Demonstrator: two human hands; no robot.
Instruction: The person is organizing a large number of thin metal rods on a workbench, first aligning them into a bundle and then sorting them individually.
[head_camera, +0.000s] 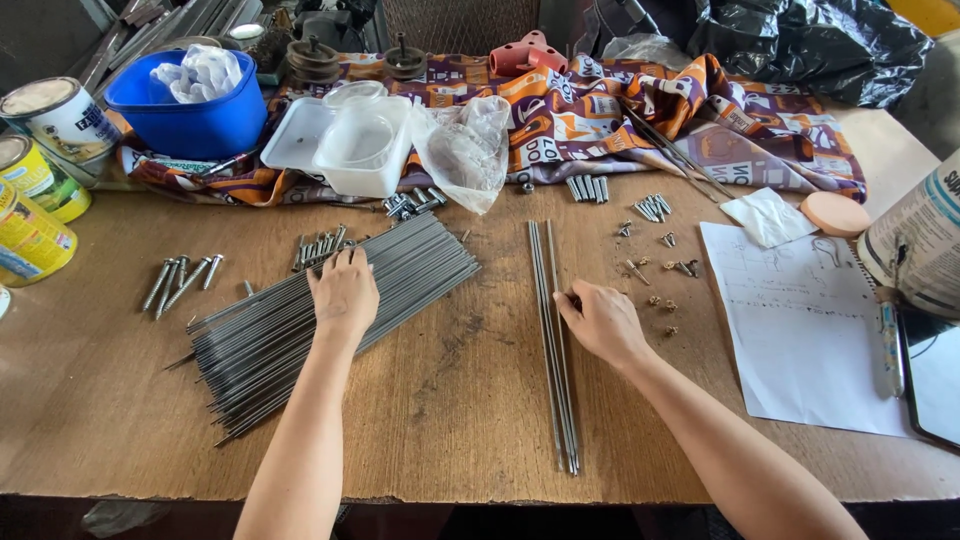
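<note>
The left hand (343, 290) is laid flat, fingers spread, on the fanned heap of thin grey metal rods (330, 305) on the wooden table (450, 400). A rod of the small straight bundle (555, 340) is pinched by the right hand (600, 322). White crumpled plastic is held in the blue round plastic tub (190, 120); the clear plastic box (350, 145) appears empty.

Blue bowl (190, 115), paint tins (45, 150); bolts (180, 282), paper sheet (800, 330)
</note>
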